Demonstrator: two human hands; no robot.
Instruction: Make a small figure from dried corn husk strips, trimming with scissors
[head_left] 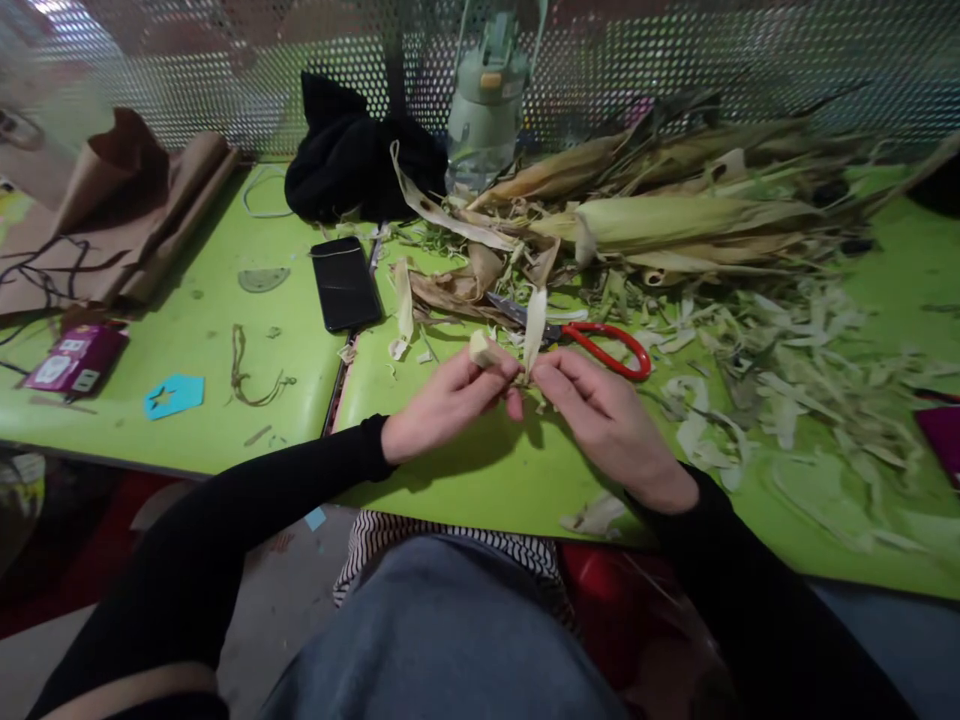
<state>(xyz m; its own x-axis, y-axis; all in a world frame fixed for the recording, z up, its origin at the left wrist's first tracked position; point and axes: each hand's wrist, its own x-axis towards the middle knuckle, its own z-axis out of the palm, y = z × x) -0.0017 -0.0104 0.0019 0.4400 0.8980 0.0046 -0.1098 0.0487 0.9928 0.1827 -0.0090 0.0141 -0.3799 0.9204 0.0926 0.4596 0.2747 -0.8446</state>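
My left hand (459,392) is closed around a small pale, folded piece of corn husk (484,350) that sticks up past the fingers. Close beside it, my right hand (592,410) pinches the lower end of a narrow whitish husk strip (535,325), which stands upright. The fingertips of both hands almost meet over the green table (450,480). Just beyond them lie scissors with red handles (611,350), their blades partly hidden behind the strip. Brown dried husk (450,290) lies near the blades.
Behind the scissors is a heap of corn husks (675,220), with shredded husk (795,380) scattered at right. A phone (345,285), a black cloth (360,160), a bottle (487,110), brown paper (142,210), a purple box (77,358) and a blue tag (174,397) are around. Perforated metal (247,70) borders the back.
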